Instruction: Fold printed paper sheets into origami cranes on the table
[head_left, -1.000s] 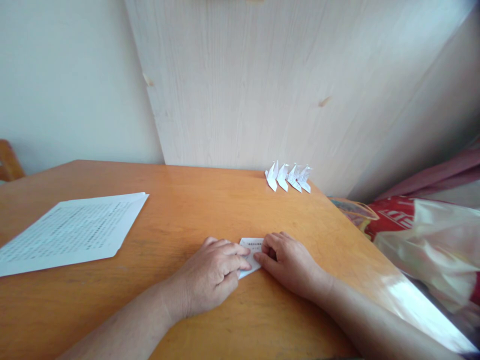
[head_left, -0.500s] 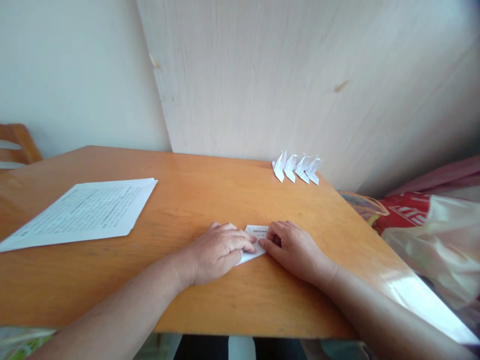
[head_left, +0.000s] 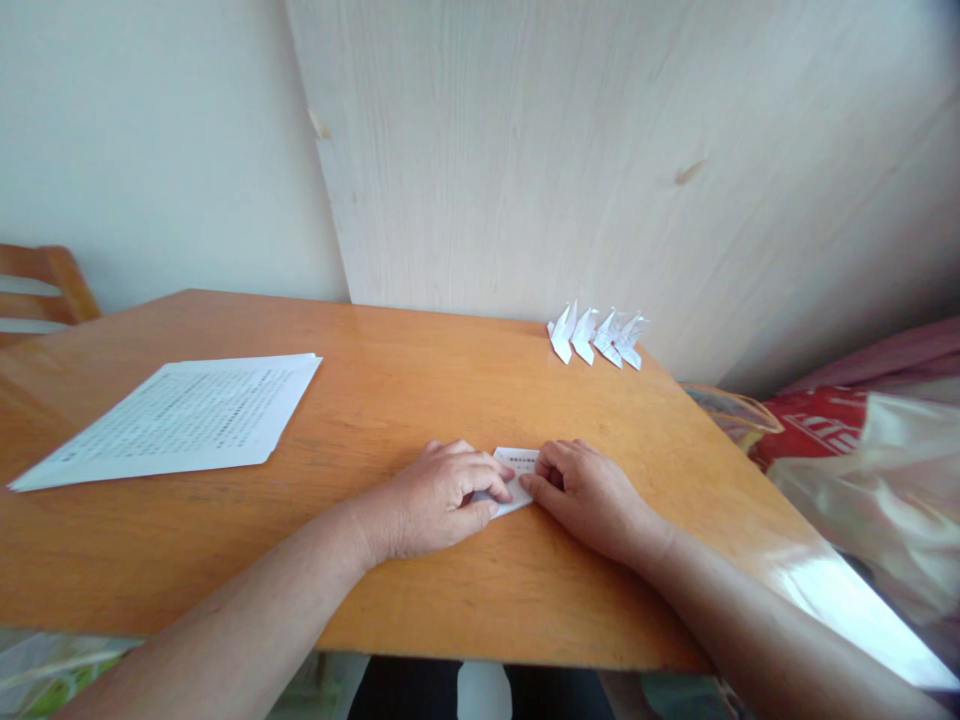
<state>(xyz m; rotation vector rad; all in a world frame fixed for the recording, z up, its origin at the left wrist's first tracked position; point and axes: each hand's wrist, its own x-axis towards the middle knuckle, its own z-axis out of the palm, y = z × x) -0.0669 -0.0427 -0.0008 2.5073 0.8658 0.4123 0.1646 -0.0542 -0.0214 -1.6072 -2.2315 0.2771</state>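
Observation:
A small folded sheet of white paper [head_left: 517, 484] with a line of dark print lies on the table between my hands. From the left, my left hand [head_left: 454, 495] holds it, fingertips on top and thumb at its near edge. My right hand [head_left: 581, 490] is curled over the right end, thumb pressed on the paper and the other fingers bent. Both hands cover parts of the sheet, so its full outline is hidden.
Several folded white paper figures [head_left: 596, 337] stand in a row at the table's far right corner. A stack of printed sheets [head_left: 180, 415] lies on the left of the wooden table [head_left: 375, 390]. Bags [head_left: 817, 425] sit past the right edge; a chair [head_left: 52, 285] is at far left.
My left hand's fingers have bent more, and its thumb has slid right along the paper's near edge. My right hand keeps its hold. The view has shifted slightly.

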